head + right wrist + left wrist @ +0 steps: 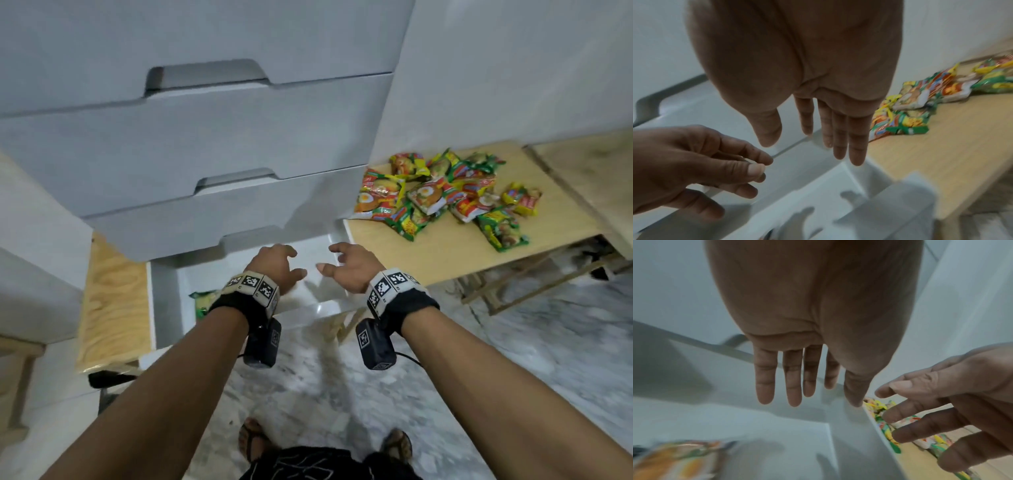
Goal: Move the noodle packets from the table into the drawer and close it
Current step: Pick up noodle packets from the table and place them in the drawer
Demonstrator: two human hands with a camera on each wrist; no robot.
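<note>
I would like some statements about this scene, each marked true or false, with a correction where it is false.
1. The bottom drawer is open. True.
2. The left hand grips a packet. False: it holds nothing, its fingers are loose above the drawer.
3. A pile of packets lies on the table. True.
4. The drawer holds no packets. False: one packet lies inside, at its left.
5. The right hand rests on the table. False: it hovers empty over the drawer, beside the left hand.
</note>
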